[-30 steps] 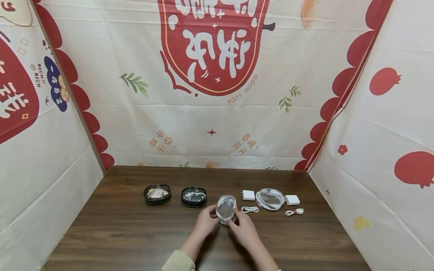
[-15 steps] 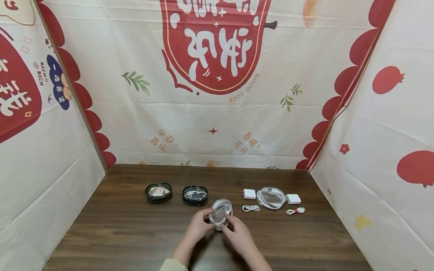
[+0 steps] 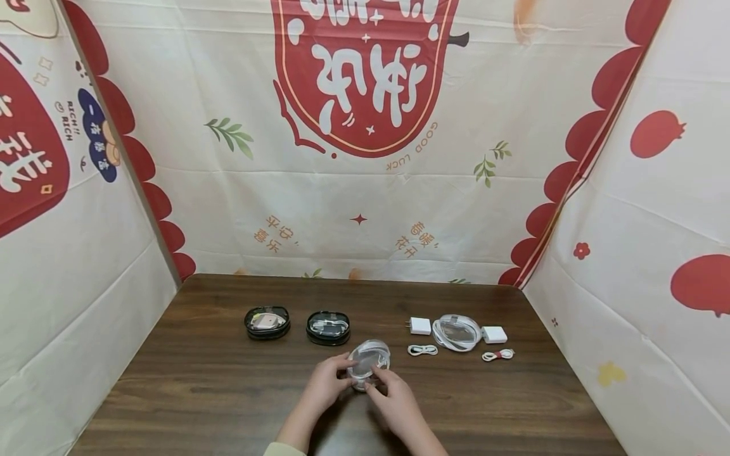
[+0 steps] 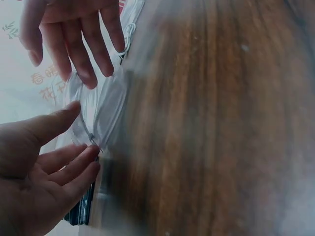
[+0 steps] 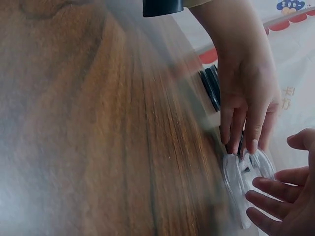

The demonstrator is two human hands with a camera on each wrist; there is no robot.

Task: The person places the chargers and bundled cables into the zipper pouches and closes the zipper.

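A clear oval zip case (image 3: 369,356) with whitish edging stands tilted on the brown table, between both hands. My left hand (image 3: 326,382) grips its left side with thumb and fingers. At the right, my right hand (image 3: 396,401) holds the lower right edge, a fingertip on the clear face. In the left wrist view a small dark zipper pull shows on the case (image 4: 106,105), close to the left fingertips. The right wrist view shows the case (image 5: 235,184) between the fingers of the two hands. What it contains cannot be made out.
Two black-edged clear cases, a left one (image 3: 267,323) and a right one (image 3: 327,328), hold small items. To the right lie another white-edged case (image 3: 456,333), white chargers (image 3: 420,326) (image 3: 493,335) and coiled white cables (image 3: 422,350) (image 3: 498,355). Printed cloth walls (image 3: 319,196) surround the table.
Both hands have carried the clear case left and slightly nearer the person. The other cases, chargers and cables keep their places on the table.
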